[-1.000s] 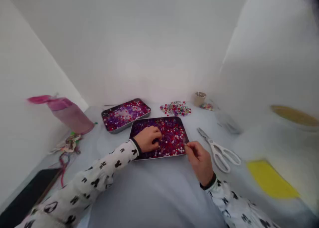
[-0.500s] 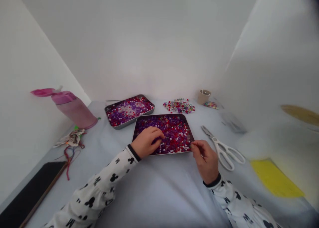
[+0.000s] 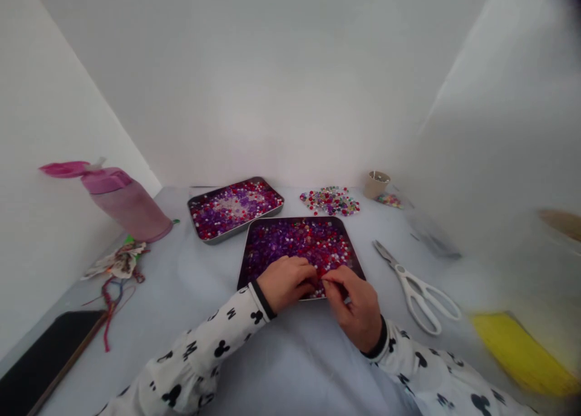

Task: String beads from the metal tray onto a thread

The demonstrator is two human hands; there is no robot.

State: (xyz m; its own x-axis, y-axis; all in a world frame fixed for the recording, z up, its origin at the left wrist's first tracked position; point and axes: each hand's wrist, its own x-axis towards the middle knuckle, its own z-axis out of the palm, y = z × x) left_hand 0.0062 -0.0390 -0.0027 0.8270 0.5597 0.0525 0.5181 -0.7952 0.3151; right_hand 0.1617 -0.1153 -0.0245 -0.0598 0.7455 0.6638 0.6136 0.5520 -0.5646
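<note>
From overhead, the left hand (image 3: 285, 283) and right hand (image 3: 354, 307) meet at the near edge of a metal tray (image 3: 296, 218) of red and purple beads (image 3: 295, 243). Their fingers (image 3: 333, 283) curl closely among the beads; any grip is hidden. A second tray (image 3: 222, 239) sits behind, scissors (image 3: 420, 298) to the right.
</note>
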